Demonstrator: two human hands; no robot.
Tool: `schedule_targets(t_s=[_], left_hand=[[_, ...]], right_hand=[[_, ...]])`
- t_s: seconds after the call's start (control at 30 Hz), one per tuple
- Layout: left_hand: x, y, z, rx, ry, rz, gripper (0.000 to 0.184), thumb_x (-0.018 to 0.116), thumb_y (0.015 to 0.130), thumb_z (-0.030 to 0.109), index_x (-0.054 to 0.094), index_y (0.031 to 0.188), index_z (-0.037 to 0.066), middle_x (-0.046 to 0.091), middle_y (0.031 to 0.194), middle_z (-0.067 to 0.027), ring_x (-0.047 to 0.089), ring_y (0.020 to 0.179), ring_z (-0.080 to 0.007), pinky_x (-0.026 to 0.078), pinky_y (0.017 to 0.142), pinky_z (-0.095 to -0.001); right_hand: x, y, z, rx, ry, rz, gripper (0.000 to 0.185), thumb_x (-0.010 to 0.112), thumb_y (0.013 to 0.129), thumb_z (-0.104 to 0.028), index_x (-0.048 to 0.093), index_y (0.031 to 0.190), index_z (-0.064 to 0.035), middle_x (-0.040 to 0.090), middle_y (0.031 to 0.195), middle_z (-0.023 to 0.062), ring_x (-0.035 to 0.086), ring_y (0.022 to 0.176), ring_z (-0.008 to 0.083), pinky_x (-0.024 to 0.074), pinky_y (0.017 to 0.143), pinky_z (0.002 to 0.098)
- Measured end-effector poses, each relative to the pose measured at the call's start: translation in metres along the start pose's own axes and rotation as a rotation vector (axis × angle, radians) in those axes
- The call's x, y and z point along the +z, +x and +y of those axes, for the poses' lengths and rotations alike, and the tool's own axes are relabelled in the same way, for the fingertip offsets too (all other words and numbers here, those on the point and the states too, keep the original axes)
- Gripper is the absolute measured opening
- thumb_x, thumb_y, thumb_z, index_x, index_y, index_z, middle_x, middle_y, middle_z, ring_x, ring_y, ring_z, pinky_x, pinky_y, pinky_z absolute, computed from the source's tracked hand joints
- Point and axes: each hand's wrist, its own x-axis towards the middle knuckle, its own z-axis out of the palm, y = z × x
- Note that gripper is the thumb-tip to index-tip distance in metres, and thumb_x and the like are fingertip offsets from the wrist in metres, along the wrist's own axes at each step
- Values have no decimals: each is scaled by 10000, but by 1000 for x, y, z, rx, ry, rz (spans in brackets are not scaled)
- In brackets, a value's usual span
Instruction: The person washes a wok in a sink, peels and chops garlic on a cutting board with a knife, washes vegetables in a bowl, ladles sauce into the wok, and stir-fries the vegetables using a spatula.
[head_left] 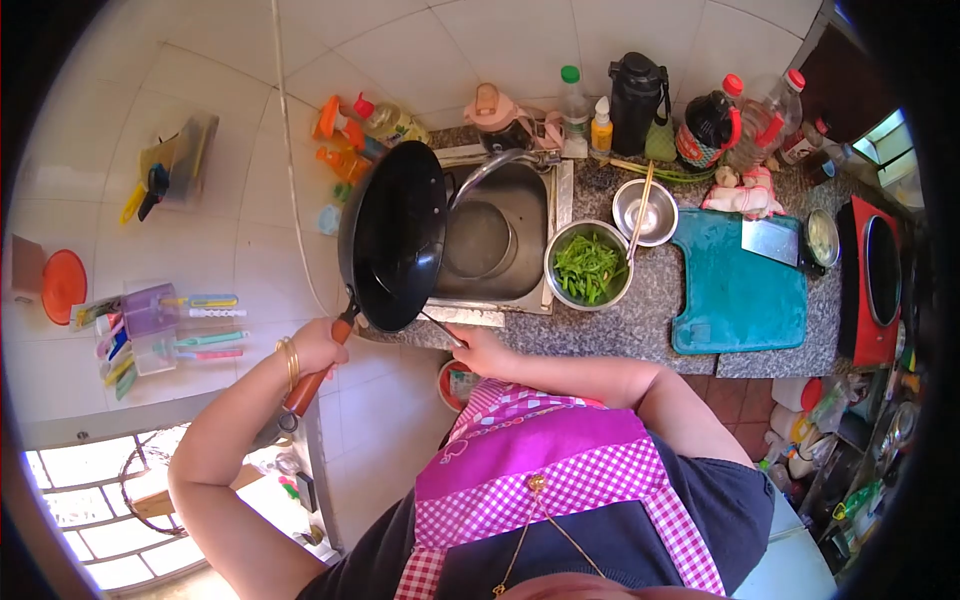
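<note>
Speckled worktop point(650, 310) runs right of our sink point(530, 262). We hold a black wok point(398, 235) tilted over the sink's left side. Front-left of the sink, our left grip point(322, 347) wraps the wok's wooden handle point(308, 390); in front of the sink, our right grip point(484, 352) clasps a thin rod point(443, 330).

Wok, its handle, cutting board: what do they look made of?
Wok: probably metal, dark coated or seasoned; black interior with glossy highlights, rivet-like spots near the rim.
Handle: likely wood, varnished; reddish-brown with a smooth sheen, though plastic is possible.
Cutting board: likely plastic; uniform teal, fairly matte, no wood grain visible.
</note>
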Motion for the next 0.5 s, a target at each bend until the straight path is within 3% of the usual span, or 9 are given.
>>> schedule_targets(t_s=[0.13,0.43,0.5], left_hand=[[-1,7,-9,-8,59,17,247,603,647,-19,500,867,-63,519,577,-93,526,415,-176,448,377,-299],[1,-1,-1,7,101,31,206,598,655,-2,513,835,-55,529,571,-91,528,410,-170,451,383,-297],[-2,5,-4,5,141,25,236,628,655,-10,490,845,-34,527,580,-94,538,424,-181,456,379,-307]], right_hand=[[3,0,1,75,32,-38,482,542,832,-140,460,1281,14,614,792,225,580,624,238,453,623,330],[12,-3,3,-47,5,77,474,542,834,-144,465,1283,-11,607,818,245,590,645,257,455,633,342],[5,-8,-7,23,-5,36,490,546,825,-140,459,1289,-10,609,828,246,601,664,264,459,641,344]])
